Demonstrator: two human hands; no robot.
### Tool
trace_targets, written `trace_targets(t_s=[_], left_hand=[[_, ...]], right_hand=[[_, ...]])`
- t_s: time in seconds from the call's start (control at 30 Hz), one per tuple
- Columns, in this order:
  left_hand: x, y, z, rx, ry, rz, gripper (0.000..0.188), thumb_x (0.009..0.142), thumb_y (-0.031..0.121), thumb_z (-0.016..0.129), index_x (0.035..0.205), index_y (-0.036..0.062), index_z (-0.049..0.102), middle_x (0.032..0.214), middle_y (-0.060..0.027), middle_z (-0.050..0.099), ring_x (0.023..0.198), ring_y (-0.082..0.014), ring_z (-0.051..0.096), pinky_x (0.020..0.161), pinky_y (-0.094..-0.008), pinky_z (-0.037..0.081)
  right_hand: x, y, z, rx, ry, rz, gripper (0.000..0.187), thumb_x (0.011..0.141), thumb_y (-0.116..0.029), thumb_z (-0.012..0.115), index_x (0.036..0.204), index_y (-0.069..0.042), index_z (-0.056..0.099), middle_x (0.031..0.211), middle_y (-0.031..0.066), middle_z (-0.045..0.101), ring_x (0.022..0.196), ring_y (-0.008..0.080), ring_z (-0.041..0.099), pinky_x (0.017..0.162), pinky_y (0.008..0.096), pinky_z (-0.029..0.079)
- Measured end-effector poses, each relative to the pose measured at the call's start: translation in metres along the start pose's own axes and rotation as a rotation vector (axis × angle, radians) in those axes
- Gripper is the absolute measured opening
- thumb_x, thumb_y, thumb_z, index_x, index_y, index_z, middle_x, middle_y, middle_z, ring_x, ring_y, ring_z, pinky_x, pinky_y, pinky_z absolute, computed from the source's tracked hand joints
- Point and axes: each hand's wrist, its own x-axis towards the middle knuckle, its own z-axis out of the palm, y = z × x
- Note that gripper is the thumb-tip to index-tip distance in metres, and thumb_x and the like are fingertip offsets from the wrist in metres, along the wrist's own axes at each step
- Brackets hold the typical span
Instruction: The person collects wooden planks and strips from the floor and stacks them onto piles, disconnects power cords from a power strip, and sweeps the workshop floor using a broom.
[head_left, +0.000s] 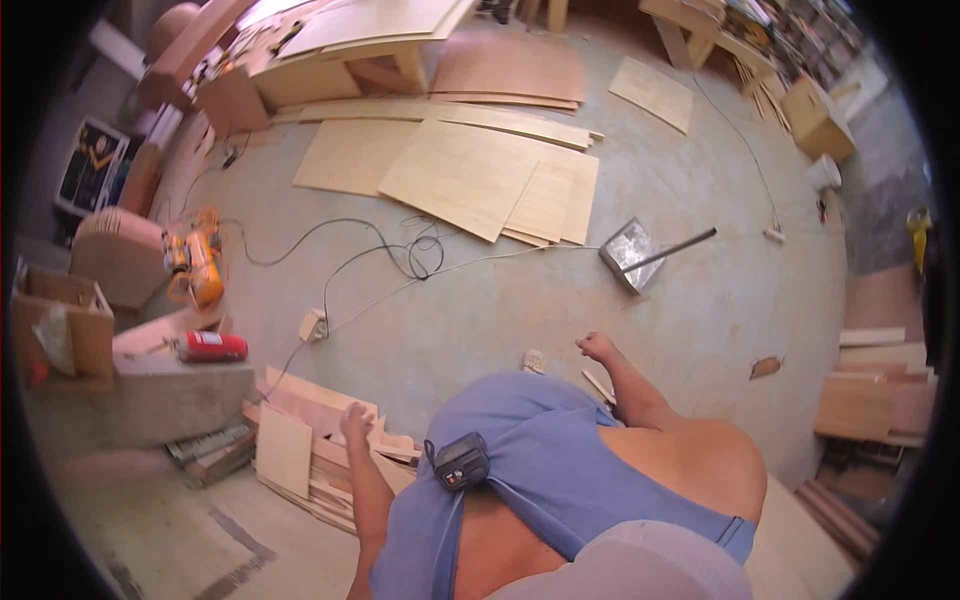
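Note:
My left hand (355,421) hangs over a pile of plywood offcuts (313,455) at the lower left, its fingers loosely bent and apart. No held thing shows in it, and I cannot tell whether it touches the boards. Out in front of my body, above the floor, is my right hand (596,346), with its fingers curled in and nothing showing in them. A thin wooden strip (598,386) lies beside my right forearm. Part of one light shoe (534,361) shows past my blue clothing (520,420). A small black device (460,462) hangs at my front.
Plywood sheets (460,178) lie on the floor ahead. A metal dustpan (632,257) with a long handle stands right of them. Black cable (385,245) loops across the floor. At left are an orange machine (205,265) and red cylinder (213,347); stacked boards (860,400) stand at right.

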Motion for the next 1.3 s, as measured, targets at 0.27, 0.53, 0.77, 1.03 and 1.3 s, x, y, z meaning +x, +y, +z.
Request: trace_targets(t_s=[0.27, 0.53, 0.77, 1.03, 1.3], left_hand=[[0.002, -0.026, 0.164, 0.664, -0.441, -0.072, 0.033, 0.085, 0.027, 0.057, 0.111, 0.0058, 0.057, 0.094, -0.0097, 0.062, 0.071, -0.0256, 0.063, 0.054, -0.0341, 0.049], [0.052, 0.056, 0.327, 1.061, -0.713, 0.331, 0.038, 0.085, 0.032, 0.057, 0.110, 0.0040, 0.060, 0.096, -0.0093, 0.065, 0.076, -0.0234, 0.065, 0.058, -0.0341, 0.048], [0.018, 0.130, 0.552, 1.112, -0.794, 0.201, 0.039, 0.087, 0.032, 0.055, 0.116, 0.0050, 0.055, 0.104, -0.0092, 0.064, 0.082, -0.0212, 0.064, 0.064, -0.0316, 0.049], [-0.092, 0.120, 0.791, 1.162, -1.116, 0.468, 0.041, 0.082, 0.034, 0.059, 0.107, 0.0019, 0.062, 0.088, -0.0091, 0.066, 0.069, -0.0178, 0.065, 0.052, -0.0283, 0.048], [-0.213, 0.074, 0.914, 1.346, -1.125, 0.647, 0.041, 0.081, 0.033, 0.060, 0.104, -0.0004, 0.064, 0.080, -0.0106, 0.065, 0.065, -0.0187, 0.065, 0.061, -0.0298, 0.052]], right_hand=[[-0.028, 0.173, -0.005, 0.213, 0.293, 0.138, 0.046, 0.081, -0.040, 0.051, 0.088, 0.003, 0.065, 0.074, 0.0160, 0.068, 0.078, 0.0306, 0.065, 0.073, 0.0393, 0.048], [-0.081, 0.140, -0.042, 0.742, 0.465, 0.534, 0.038, 0.085, -0.036, 0.050, 0.084, 0.000, 0.061, 0.075, 0.0125, 0.068, 0.066, 0.0216, 0.061, 0.066, 0.0349, 0.045], [-0.095, 0.130, -0.069, 0.671, 0.418, 0.587, 0.033, 0.083, -0.031, 0.055, 0.081, 0.002, 0.063, 0.075, 0.0125, 0.067, 0.063, 0.0216, 0.062, 0.060, 0.0350, 0.046], [-0.144, 0.166, -0.095, 0.827, 0.654, 0.754, 0.035, 0.085, -0.031, 0.055, 0.083, 0.002, 0.066, 0.076, 0.0152, 0.067, 0.068, 0.0225, 0.065, 0.066, 0.0336, 0.048], [-0.142, 0.366, 0.066, 0.215, 0.215, 0.641, 0.035, 0.087, -0.038, 0.045, 0.095, -0.010, 0.064, 0.081, 0.0133, 0.067, 0.077, 0.0328, 0.063, 0.071, 0.0480, 0.046]])
